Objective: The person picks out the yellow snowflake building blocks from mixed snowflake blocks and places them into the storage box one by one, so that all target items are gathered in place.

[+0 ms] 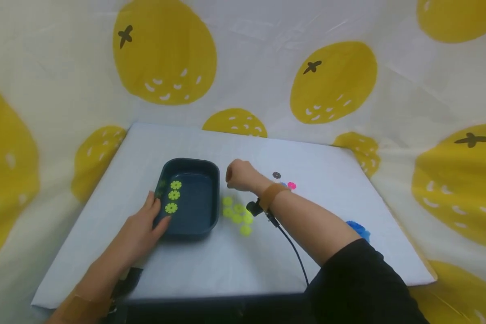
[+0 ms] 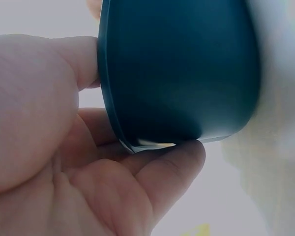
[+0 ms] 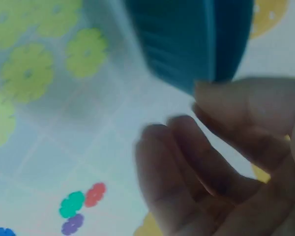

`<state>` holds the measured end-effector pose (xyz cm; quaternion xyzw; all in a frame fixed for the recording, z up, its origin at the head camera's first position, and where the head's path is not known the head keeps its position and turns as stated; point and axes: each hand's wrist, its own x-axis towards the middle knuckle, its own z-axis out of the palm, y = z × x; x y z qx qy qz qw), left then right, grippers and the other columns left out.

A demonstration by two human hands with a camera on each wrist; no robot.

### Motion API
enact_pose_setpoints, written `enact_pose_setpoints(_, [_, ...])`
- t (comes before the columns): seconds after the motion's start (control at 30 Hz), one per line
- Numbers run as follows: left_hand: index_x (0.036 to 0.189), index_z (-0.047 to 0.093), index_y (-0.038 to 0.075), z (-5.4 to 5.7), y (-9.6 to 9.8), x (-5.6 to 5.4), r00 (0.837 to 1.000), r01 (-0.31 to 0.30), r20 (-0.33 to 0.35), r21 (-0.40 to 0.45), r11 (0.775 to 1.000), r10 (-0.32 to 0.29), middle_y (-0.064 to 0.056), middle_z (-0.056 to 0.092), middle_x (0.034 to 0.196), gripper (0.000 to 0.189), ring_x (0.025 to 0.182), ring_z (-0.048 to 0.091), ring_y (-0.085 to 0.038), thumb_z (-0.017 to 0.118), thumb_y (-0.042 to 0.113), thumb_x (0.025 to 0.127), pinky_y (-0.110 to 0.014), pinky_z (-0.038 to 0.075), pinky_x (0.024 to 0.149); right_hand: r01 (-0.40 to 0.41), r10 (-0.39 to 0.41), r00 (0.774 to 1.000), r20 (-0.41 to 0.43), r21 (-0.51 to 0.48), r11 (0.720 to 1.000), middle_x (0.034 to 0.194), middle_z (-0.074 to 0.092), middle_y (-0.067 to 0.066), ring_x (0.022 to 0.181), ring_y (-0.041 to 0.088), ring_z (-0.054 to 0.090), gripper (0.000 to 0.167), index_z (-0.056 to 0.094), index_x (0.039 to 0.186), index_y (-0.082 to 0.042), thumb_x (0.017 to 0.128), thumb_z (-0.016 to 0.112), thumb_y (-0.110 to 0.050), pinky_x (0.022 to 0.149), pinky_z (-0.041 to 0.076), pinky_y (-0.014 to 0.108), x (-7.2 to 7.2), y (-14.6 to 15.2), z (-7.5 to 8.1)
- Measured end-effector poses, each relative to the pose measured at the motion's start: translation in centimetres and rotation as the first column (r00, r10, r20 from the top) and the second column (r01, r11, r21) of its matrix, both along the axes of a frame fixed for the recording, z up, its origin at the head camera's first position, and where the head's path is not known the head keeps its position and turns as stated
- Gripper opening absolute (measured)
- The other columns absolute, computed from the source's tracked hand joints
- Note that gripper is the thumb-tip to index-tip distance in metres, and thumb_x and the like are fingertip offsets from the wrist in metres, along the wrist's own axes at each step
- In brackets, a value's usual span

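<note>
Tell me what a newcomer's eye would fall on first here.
Probably the big yellow fruits printed on the white backdrop behind the table. Next, the dark tray, gripped at its left side by the left hand, with yellow-green discs lined up inside. More discs lie on the table, right of the tray.

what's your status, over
Left hand gripping dark-blue rectangular tray; right hand empty; round notched yellow-green discs inside and beside tray; no obstruction seen.

Tray [image 1: 196,200] looks like smooth moulded plastic, satin rather than glossy; the notched discs [image 1: 171,208] read as plastic too, finish too small to judge. Backdrop sheet [image 1: 251,58] creased, faint sheen, cloth or vinyl, can't tell; table cover [image 1: 210,274] matt, sleeve [image 1: 364,281] matt cloth.
</note>
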<state>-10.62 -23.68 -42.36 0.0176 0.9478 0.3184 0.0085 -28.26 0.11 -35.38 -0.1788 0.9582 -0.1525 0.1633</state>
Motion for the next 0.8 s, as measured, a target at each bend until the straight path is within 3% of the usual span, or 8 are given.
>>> enact_pose_setpoints(0.13, [0.155, 0.024, -0.016, -0.3, -0.1, 0.3, 1.000, -0.014, 0.018, -0.013, 1.000, 0.014, -0.037, 0.008, 0.165, 0.077, 0.147, 0.025, -0.057, 0.060, 0.029, 0.104, -0.070, 0.031, 0.113, -0.051, 0.046, 0.998, 0.048, 0.104, 0.993, 0.099, 0.072, 0.006, 0.086, 0.021, 0.067, 0.021, 0.074, 0.111, -0.008, 0.092, 0.078, -0.014, 0.083, 0.060, 0.036, 0.4, -0.2, -2.3])
enact_pose_setpoints(0.37, [0.153, 0.027, -0.017, -0.8, -0.2, 0.6, 0.999, -0.014, 0.042, -0.048, 0.999, 0.016, -0.039, 0.011, 0.162, 0.077, 0.144, 0.028, -0.060, 0.060, 0.031, 0.103, -0.071, 0.034, 0.110, -0.056, 0.047, 0.994, 0.098, 0.095, 0.994, 0.090, 0.072, 0.003, 0.077, 0.018, 0.068, 0.031, 0.072, 0.115, -0.010, 0.088, 0.083, -0.020, 0.077, 0.061, 0.035, 1.9, -0.5, -5.3])
enact_pose_setpoints(0.53, [0.152, 0.028, -0.018, -0.8, -0.1, 0.4, 1.000, 0.000, 0.016, -0.052, 0.999, 0.000, -0.040, 0.013, 0.162, 0.076, 0.143, 0.029, -0.060, 0.060, 0.031, 0.103, -0.071, 0.034, 0.109, -0.054, 0.049, 0.997, 0.054, 0.097, 0.994, 0.085, 0.070, 0.002, 0.073, 0.016, 0.068, 0.030, 0.071, 0.114, -0.011, 0.089, 0.083, -0.022, 0.075, 0.062, 0.034, 2.1, -0.4, -5.7])
enact_pose_setpoints(0.8, [0.152, 0.029, -0.018, -0.1, 0.0, 0.1, 1.000, 0.002, 0.003, -0.066, 0.998, -0.002, -0.040, 0.014, 0.162, 0.076, 0.143, 0.030, -0.060, 0.060, 0.032, 0.103, -0.071, 0.035, 0.110, -0.089, 0.091, 0.996, -0.009, 0.155, 0.984, 0.084, 0.067, 0.004, 0.073, 0.018, 0.066, 0.029, 0.069, 0.113, -0.010, 0.088, 0.083, -0.016, 0.069, 0.058, 0.029, 1.9, 0.3, -4.7])
